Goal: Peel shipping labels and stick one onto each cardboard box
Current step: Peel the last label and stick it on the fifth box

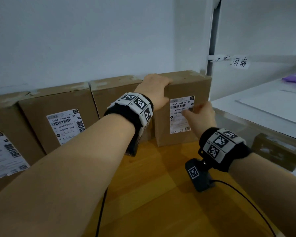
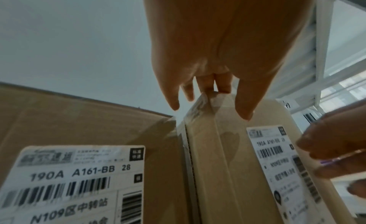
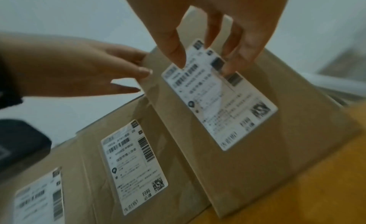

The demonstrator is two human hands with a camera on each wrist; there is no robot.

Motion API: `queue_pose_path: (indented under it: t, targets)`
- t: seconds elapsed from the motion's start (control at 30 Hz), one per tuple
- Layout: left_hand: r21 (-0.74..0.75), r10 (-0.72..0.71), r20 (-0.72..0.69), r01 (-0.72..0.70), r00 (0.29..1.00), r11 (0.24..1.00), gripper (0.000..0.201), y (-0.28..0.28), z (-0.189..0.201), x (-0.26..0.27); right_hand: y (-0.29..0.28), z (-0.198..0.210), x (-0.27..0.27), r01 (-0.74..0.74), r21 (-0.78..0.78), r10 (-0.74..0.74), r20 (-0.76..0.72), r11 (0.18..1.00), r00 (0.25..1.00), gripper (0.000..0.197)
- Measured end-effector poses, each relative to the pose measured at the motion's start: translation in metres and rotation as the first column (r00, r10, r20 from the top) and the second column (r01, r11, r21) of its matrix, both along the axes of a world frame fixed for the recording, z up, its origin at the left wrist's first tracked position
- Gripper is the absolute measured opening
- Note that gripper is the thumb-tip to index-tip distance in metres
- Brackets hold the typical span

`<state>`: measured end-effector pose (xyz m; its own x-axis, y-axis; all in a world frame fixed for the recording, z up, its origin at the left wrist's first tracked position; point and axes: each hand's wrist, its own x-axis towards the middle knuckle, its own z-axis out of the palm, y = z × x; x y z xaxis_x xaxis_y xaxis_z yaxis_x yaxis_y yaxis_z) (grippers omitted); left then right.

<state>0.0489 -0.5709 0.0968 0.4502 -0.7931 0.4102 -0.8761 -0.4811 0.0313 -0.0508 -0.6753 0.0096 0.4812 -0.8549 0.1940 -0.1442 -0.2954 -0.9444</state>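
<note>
Several brown cardboard boxes stand in a row against the wall. The rightmost box point(image 1: 186, 86) point(image 3: 287, 125) carries a white shipping label point(image 1: 179, 121) point(image 2: 277, 164) point(image 3: 221, 102) on its front face. My left hand point(image 1: 156, 86) point(image 2: 213, 55) point(image 3: 89, 67) rests on that box's top left corner, fingers laid over the top edge and thumb on the front. My right hand point(image 1: 197, 112) point(image 3: 210, 58) point(image 2: 332, 153) touches the upper part of the label with straight fingers. Two boxes further left bear labels point(image 1: 66, 125) point(image 3: 134, 164); another box point(image 1: 113, 94) sits partly behind my left wrist.
The boxes stand on a wooden table point(image 1: 152, 194) with bare surface in front. A white shelf rack point(image 1: 263, 106) adjoins the right side, with handwritten tags point(image 1: 239, 62), a purple item point(image 1: 294, 78) and another box point(image 1: 277, 151) lower down. A white wall is behind.
</note>
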Motion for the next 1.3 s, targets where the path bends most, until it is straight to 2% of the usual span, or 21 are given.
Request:
queue_pose_path:
  t: [0.07,0.17,0.27,0.37,0.47,0.6,0.8,1.0,1.3]
  targets:
    - [-0.066,0.004,0.031,-0.002,1.000,0.998,0.059,0.006,0.004,0.000,0.010,0.013,-0.002,0.073,-0.167,-0.074,0.004,0.983,0.997,0.069]
    - [-0.196,0.102,0.065,-0.088,0.993,0.977,0.067,0.022,0.008,0.004,0.020,0.029,-0.002,0.060,-0.293,-0.076,-0.046,0.954,0.996,0.091]
    - [-0.147,0.227,0.082,-0.214,0.970,0.966,0.067,0.036,0.005,0.015,0.025,0.038,0.004,-0.020,-0.318,-0.032,-0.158,0.948,0.987,0.101]
    - [-0.059,0.325,0.151,-0.320,0.934,0.946,0.069,0.047,-0.001,0.024,0.029,0.042,0.012,-0.045,-0.339,-0.024,-0.197,0.940,0.980,0.101]
    - [-0.012,0.367,0.160,-0.370,0.916,0.929,0.068,0.054,-0.009,0.029,0.032,0.043,0.021,-0.053,-0.312,-0.006,-0.182,0.948,0.983,0.096]
    - [-0.022,0.349,0.205,-0.352,0.914,0.936,0.062,0.059,-0.013,0.034,0.028,0.043,0.033,-0.046,-0.278,0.010,-0.127,0.959,0.992,0.088]
    - [-0.038,0.328,0.216,-0.328,0.920,0.944,0.045,0.060,-0.010,0.037,0.021,0.041,0.064,-0.042,-0.285,0.005,-0.132,0.958,0.991,0.084]
    - [-0.046,0.325,0.228,-0.323,0.918,0.945,0.046,0.060,-0.012,0.042,0.017,0.046,0.090,-0.040,-0.279,-0.001,-0.146,0.959,0.989,0.075]
    - [-0.018,0.323,0.234,-0.328,0.917,0.944,0.051,0.061,-0.013,0.040,0.015,0.050,0.094,-0.059,-0.279,0.006,-0.185,0.958,0.983,0.075]
